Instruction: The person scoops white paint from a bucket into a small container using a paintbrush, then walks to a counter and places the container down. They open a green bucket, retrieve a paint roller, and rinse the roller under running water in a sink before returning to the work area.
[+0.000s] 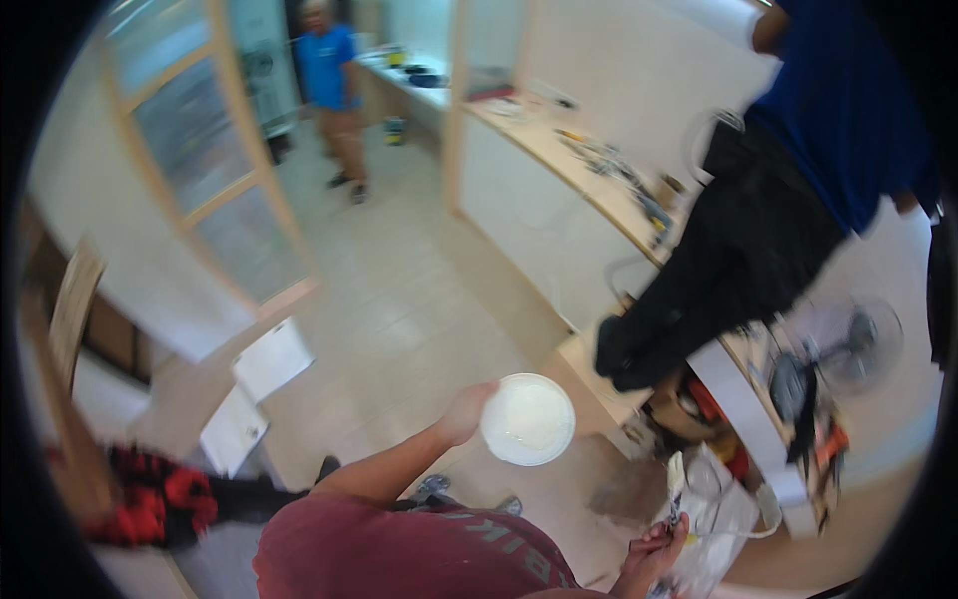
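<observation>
My left hand (467,414) is closed on the rim of a round white tub (528,419), held out in front of my body. Something smooth and white, like paint or filler, shows inside it. Lower right, my right hand (657,549) has its fingers wrapped round a slim tool (676,486) with a pale upper end. Its exact kind is hard to make out. Beside that hand lie a crumpled clear plastic sheet (726,514) and a pale curved cable (766,514).
A person in dark trousers (728,230) stands raised at right, by a worktop (559,165) strewn with tools. A fan (863,339) stands beyond. Another person (329,75) is at the far doorway; a red-and-black sleeve (160,494) and white panels (271,359) are at left.
</observation>
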The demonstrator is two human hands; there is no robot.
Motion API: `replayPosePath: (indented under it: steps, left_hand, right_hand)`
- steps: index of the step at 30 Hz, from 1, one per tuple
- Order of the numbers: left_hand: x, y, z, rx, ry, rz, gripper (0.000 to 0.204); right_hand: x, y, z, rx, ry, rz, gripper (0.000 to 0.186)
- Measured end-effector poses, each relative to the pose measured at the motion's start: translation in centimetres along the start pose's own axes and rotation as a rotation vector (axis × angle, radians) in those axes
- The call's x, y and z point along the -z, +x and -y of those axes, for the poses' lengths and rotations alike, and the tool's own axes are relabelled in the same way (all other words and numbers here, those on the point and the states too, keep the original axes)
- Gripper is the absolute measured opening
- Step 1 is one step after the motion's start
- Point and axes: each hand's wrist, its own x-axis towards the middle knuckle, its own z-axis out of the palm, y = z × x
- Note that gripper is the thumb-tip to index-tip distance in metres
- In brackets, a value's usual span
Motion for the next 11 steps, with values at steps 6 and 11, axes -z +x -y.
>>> replayPosePath:
  steps: [6, 11]
  left_hand:
    - [0.3, -7.9, -0.2, -0.148, -0.185, -0.318, 0.036]
    - [0.0, -12.9, 2.3, -0.172, -0.349, -0.531, 0.028]
  right_hand:
    - [-1.6, 7.6, -0.8, -0.002, -0.134, 0.325, 0.028]
    - [-2.6, 12.0, -3.2, -0.146, -0.185, 0.498, 0.034]
